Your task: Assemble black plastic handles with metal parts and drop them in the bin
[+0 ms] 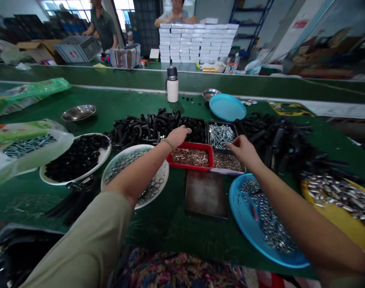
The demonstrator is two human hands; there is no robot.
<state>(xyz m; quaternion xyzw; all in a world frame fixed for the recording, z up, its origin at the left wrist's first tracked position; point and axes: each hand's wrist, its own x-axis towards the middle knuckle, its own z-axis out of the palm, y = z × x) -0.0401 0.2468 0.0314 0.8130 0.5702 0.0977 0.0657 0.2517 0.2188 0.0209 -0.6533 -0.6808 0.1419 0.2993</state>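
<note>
Two hands, left [179, 136] and right [244, 150]. Two white plates [106, 154] [163, 176], two blue plates [227, 107] [245, 218], one yellow plate [350, 228]. Two steel bowls [78, 113] [210, 94]. One red tray [191, 167]. One flask [172, 84].

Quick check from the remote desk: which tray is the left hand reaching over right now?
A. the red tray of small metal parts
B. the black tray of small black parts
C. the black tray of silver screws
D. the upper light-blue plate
B: the left hand has its fingertips over the black tray of small black parts, beyond the red tray.
</note>
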